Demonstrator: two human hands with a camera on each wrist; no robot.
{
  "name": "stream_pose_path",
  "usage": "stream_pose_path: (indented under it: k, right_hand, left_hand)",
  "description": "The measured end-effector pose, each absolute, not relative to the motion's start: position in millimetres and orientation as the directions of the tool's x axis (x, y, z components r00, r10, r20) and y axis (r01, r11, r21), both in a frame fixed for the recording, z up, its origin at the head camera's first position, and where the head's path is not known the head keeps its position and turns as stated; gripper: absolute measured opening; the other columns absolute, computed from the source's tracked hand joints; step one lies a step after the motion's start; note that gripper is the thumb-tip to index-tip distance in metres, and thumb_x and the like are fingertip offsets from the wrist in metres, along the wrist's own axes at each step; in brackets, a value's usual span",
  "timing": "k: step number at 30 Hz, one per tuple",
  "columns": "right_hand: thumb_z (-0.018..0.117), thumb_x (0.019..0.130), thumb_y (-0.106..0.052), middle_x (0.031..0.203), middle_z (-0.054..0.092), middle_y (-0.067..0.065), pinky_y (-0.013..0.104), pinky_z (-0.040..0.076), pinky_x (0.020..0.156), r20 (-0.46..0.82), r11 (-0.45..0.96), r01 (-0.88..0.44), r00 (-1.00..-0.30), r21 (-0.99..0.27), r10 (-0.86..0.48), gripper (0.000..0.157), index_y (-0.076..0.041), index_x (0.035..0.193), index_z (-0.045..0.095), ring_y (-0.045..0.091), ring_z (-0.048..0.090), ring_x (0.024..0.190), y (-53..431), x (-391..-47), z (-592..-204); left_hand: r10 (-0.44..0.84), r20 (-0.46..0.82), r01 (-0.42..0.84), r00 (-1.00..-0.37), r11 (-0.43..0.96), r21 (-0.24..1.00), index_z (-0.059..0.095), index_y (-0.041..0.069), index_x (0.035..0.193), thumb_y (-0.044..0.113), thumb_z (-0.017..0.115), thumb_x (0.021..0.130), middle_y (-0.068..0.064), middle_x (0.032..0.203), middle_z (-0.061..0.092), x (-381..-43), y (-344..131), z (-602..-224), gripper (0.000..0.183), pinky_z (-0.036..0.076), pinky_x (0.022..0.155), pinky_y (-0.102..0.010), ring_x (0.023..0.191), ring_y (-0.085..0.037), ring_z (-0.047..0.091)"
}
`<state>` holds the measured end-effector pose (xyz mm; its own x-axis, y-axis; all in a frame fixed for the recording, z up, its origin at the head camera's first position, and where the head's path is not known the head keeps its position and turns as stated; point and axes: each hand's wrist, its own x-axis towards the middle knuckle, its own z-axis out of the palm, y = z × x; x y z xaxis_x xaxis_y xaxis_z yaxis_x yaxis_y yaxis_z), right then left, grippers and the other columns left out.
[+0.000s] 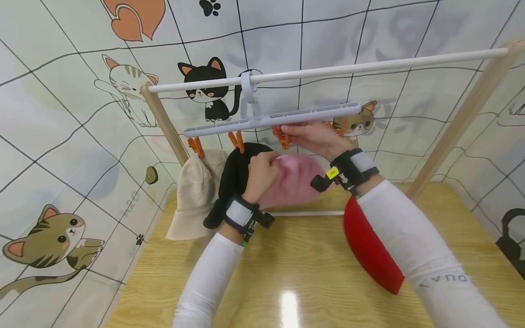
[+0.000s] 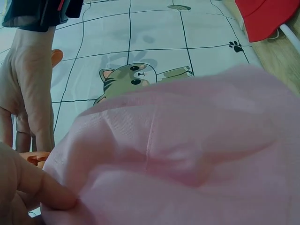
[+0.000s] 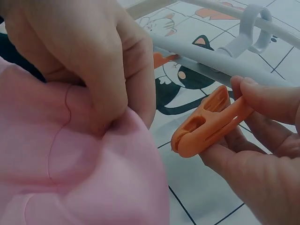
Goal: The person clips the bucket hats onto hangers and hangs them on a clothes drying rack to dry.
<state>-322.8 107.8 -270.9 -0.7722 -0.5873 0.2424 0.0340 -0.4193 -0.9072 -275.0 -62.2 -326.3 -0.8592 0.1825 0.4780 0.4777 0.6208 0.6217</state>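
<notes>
My left hand (image 1: 262, 175) pinches the top of a pink bucket hat (image 1: 297, 177), which hangs below the hanger; its soft cloth fills most of the left wrist view. My right hand (image 1: 313, 136) grips an orange clothespin (image 3: 211, 122) between thumb and fingers, just under the grey-white hanger (image 1: 266, 120). In the right wrist view the clothespin is close beside the hat's pinched edge, apart from it. Left of the pink hat, a black hat (image 1: 229, 177) and a cream bucket hat (image 1: 194, 196) hang from the hanger by orange clothespins (image 1: 196, 146).
The hanger hooks over a white rod (image 1: 328, 71) held by wooden posts (image 1: 459, 123). A red hat (image 1: 369, 246) is at the right, beside my right forearm, over the wooden table (image 1: 262, 278). Behind stands a wall with cat drawings (image 1: 209, 89). Another orange clothespin (image 1: 341, 126) hangs further right.
</notes>
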Motion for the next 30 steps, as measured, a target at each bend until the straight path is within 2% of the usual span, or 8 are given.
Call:
stream_pose_path:
  k: [6, 13, 21, 30]
  right_hand:
    - [0.044, 0.094, 0.015, 0.1, 0.065, 0.01, 0.032, 0.046, 0.087, 0.225, -0.456, 0.069, -0.798, -0.887, -0.559, 0.034, -0.002, 0.101, 0.073, 0.024, 0.054, 0.092, 104.1, -321.4, -271.2]
    - [0.047, 0.094, 0.014, 0.102, 0.064, 0.011, 0.03, 0.047, 0.087, 0.198, -0.451, 0.071, -0.83, -0.89, -0.521, 0.03, -0.002, 0.1, 0.072, 0.023, 0.055, 0.092, 104.4, -320.3, -270.0]
    - [0.043, 0.094, 0.017, 0.1, 0.065, 0.009, 0.027, 0.048, 0.084, 0.211, -0.496, 0.07, -0.848, -0.865, -0.487, 0.036, -0.002, 0.096, 0.073, 0.021, 0.055, 0.089, 101.2, -321.5, -273.4]
    - [0.045, 0.093, 0.017, 0.094, 0.07, 0.01, 0.027, 0.049, 0.083, 0.187, -0.536, 0.089, -0.878, -0.84, -0.44, 0.037, -0.003, 0.094, 0.075, 0.02, 0.062, 0.087, 100.2, -319.1, -275.3]
  left_hand:
    - [0.17, 0.451, 0.448, -0.876, 0.629, 0.635, 0.075, 0.002, 0.09, -0.004, 0.053, 0.086, -0.007, 0.074, 0.066, -276.3, -59.9, -329.6, 0.023, 0.038, 0.052, -0.025, 0.062, -0.019, 0.054]
    - [0.174, 0.464, 0.456, -0.869, 0.648, 0.611, 0.072, 0.001, 0.081, -0.003, 0.053, 0.087, -0.005, 0.063, 0.055, -280.0, -57.6, -327.3, 0.021, 0.033, 0.05, -0.025, 0.057, -0.019, 0.047]
    - [0.167, 0.431, 0.43, -0.887, 0.642, 0.635, 0.074, -0.001, 0.091, -0.002, 0.052, 0.09, -0.01, 0.07, 0.061, -280.3, -55.3, -323.5, 0.022, 0.039, 0.054, -0.027, 0.062, -0.023, 0.053]
    - [0.149, 0.439, 0.421, -0.886, 0.651, 0.631, 0.073, -0.001, 0.086, -0.003, 0.051, 0.089, -0.008, 0.061, 0.052, -279.7, -51.4, -319.6, 0.022, 0.036, 0.053, -0.028, 0.059, -0.023, 0.05]
